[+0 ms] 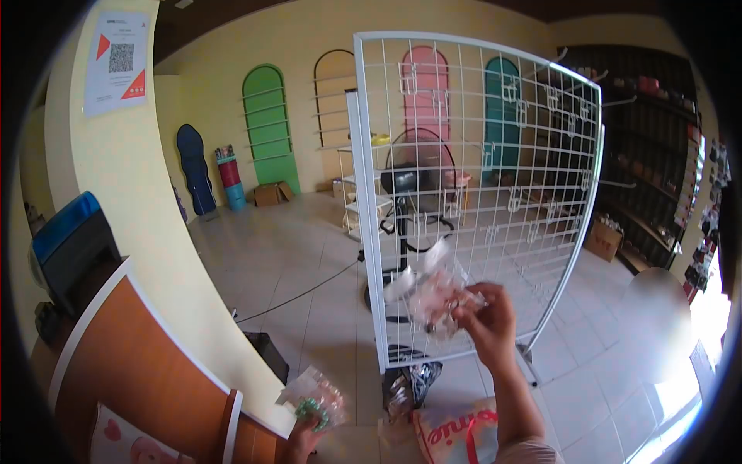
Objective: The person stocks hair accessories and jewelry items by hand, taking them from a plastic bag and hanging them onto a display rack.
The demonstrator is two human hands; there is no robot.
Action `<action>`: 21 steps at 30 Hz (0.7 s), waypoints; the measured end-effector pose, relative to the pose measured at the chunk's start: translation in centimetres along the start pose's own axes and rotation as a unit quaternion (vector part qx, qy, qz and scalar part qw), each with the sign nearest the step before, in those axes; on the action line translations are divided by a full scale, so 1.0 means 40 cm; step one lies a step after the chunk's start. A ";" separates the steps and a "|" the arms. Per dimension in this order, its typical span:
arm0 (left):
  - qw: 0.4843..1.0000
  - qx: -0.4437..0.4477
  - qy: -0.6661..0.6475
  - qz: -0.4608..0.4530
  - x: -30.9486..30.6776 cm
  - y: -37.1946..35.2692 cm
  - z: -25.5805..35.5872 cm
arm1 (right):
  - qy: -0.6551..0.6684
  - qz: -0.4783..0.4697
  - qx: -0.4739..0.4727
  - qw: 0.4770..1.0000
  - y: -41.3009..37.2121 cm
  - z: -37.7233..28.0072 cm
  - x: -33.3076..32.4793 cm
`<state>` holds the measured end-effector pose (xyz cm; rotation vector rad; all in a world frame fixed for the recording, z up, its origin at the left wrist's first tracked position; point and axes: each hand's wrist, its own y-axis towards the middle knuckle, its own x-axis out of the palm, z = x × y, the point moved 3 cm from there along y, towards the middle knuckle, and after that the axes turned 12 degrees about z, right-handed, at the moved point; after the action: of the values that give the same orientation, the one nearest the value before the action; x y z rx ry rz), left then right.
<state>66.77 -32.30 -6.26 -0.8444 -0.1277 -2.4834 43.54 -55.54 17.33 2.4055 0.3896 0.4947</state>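
Pinched in my right hand (488,323) are clear plastic packets (434,298) with small pinkish contents, raised in front of the lower part of a white wire grid rack (479,209). My left hand (307,437), low near the bottom edge, is closed on more clear plastic packets (318,396) with green and pinkish pieces inside. Small white hooks (514,199) hang at several spots on the grid. What exactly the packets contain is too small to make out.
A black standing fan (400,182) is behind the grid. Below it lie a dark plastic bag (421,379) and a printed bag (440,437) with red lettering. To the left are a brown counter (147,356) and a cream pillar (174,255). Dark shelves (634,139) line the right wall.
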 end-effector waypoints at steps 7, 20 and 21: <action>0.998 -0.019 -0.030 0.052 0.038 0.057 -0.034 | 0.083 0.085 -0.291 0.949 0.387 -0.165 0.075; 0.991 -0.059 -0.123 0.012 0.138 0.285 -0.069 | 0.056 0.131 -0.320 0.937 0.551 -0.258 0.136; 0.990 -0.069 -0.126 0.006 0.137 0.279 -0.074 | 0.031 0.141 -0.322 0.936 0.541 -0.267 0.139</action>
<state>66.97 -45.08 -6.18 -1.2137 -0.0376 -2.3855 47.01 -63.89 40.39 1.8083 -0.0966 0.7000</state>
